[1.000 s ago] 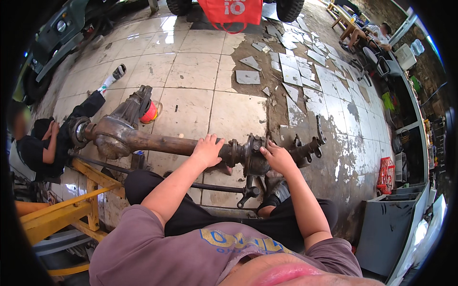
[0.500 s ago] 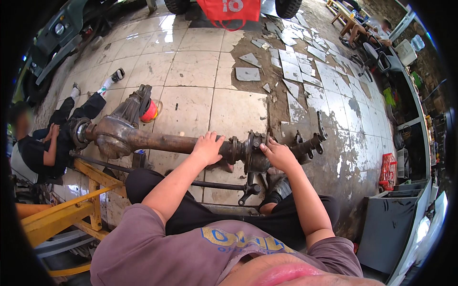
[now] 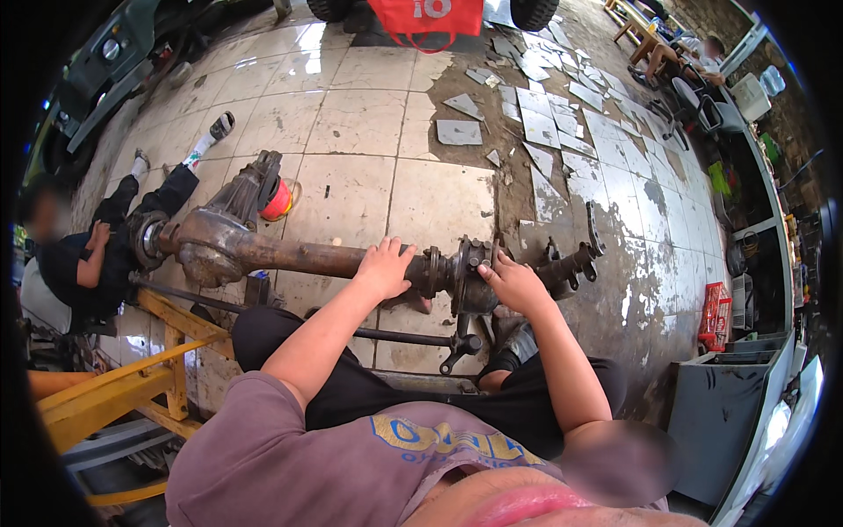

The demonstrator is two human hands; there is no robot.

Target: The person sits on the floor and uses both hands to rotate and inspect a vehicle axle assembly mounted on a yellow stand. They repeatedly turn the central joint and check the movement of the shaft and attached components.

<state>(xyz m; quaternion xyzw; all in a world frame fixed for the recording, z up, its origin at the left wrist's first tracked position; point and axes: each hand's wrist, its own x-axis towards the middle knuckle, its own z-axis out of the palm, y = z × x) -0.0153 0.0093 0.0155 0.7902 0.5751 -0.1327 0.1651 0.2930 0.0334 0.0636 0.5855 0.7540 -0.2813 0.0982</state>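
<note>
A long, rusty vehicle axle lies across in front of me, its round differential housing toward the left. My left hand lies over the tube, fingers over its far side and thumb on the near side. At the bolted steering knuckle near the right end, my right hand holds on, thumb laid across its top; some fingertips are hidden. A thin steel rod with a forked end runs parallel, between the axle and my legs.
On the left a person sits by the axle's end, near a yellow metal stand. A red-and-yellow round container stands behind the housing. Broken tiles cover the floor ahead. At right are a red crate and a grey cabinet.
Both hands keep almost the same place on the axle. The view has shifted slightly. The person at left has moved a little.
</note>
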